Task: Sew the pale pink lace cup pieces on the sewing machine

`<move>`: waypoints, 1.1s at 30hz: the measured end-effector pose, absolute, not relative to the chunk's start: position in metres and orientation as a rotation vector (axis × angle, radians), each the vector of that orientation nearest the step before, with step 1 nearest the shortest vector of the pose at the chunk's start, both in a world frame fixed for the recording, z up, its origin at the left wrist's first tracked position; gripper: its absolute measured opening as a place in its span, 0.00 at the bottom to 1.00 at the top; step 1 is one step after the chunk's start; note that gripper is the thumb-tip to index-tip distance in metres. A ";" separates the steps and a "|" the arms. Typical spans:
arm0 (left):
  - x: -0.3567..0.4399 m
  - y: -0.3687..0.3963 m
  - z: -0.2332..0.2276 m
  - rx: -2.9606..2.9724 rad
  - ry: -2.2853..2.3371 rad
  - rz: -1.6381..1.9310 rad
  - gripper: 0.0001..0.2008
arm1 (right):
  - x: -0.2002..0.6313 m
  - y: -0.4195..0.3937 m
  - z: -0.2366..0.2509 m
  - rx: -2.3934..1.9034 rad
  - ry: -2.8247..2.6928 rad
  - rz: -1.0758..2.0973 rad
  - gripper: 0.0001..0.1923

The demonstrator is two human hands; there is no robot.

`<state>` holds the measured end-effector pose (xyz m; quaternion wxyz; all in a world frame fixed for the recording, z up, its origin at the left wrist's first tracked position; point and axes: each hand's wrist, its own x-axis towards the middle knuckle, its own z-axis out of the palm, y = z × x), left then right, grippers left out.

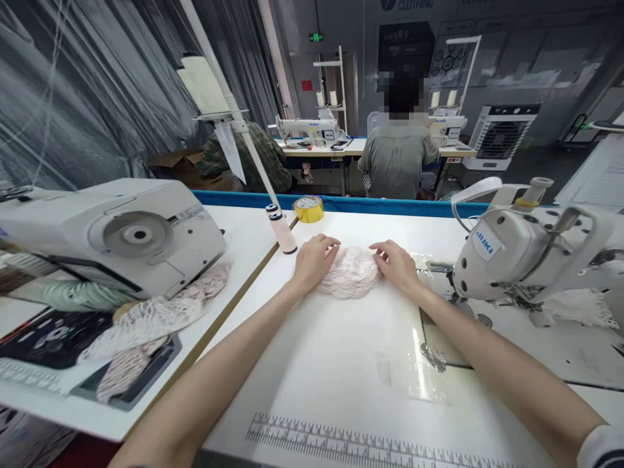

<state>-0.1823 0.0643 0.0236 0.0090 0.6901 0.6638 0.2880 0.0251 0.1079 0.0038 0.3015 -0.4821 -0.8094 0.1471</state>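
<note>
Left hand (pixel 314 262), right hand (pixel 397 263): half-curled, hold unclear, at pale-pink knit cloth (pixel 353 273) toward white table's (pixel 336 364) far edge; white "JUKI" sewing machine (pixel 511 260)

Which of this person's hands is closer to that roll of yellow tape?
The left. The left hand is just on the near side of the yellow tape; the right hand is farther off, nearer and to the right.
</note>
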 end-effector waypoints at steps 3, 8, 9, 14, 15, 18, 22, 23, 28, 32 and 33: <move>-0.177 0.043 0.026 2.243 1.942 0.929 0.14 | 0.037 0.098 0.000 -1.154 -2.215 0.333 0.13; -0.185 0.028 0.023 2.194 1.921 1.077 0.19 | 0.051 0.078 0.003 -1.032 -2.282 0.264 0.19; -0.187 0.028 0.023 2.136 1.923 1.105 0.21 | 0.055 0.071 0.005 -1.005 -2.299 0.263 0.21; -0.188 0.027 0.036 2.084 1.997 1.151 0.24 | 0.091 0.019 0.019 -0.843 -2.417 0.268 0.18; -0.186 0.026 0.040 2.133 2.045 1.165 0.23 | 0.101 0.009 0.020 -0.819 -2.445 0.261 0.17; -0.175 0.020 0.046 2.249 2.092 1.207 0.18 | 0.137 -0.012 0.019 -0.852 -2.501 0.214 0.12; -0.150 0.008 0.040 2.622 1.771 1.214 0.10 | 0.200 -0.012 0.017 -1.205 -2.475 -0.074 0.10; -0.141 0.005 0.037 2.743 1.618 1.208 0.09 | 0.216 -0.008 0.018 -1.354 -2.426 -0.202 0.10; -0.083 -0.007 0.028 3.006 1.045 1.095 0.06 | 0.270 0.025 0.027 -1.695 -2.166 -0.385 0.07; -0.036 -0.016 0.026 2.927 0.829 1.025 0.08 | 0.273 0.040 0.028 -1.758 -2.145 -0.451 0.08; -0.027 -0.018 0.025 2.904 0.781 1.020 0.08 | 0.270 0.041 0.027 -1.729 -2.193 -0.462 0.08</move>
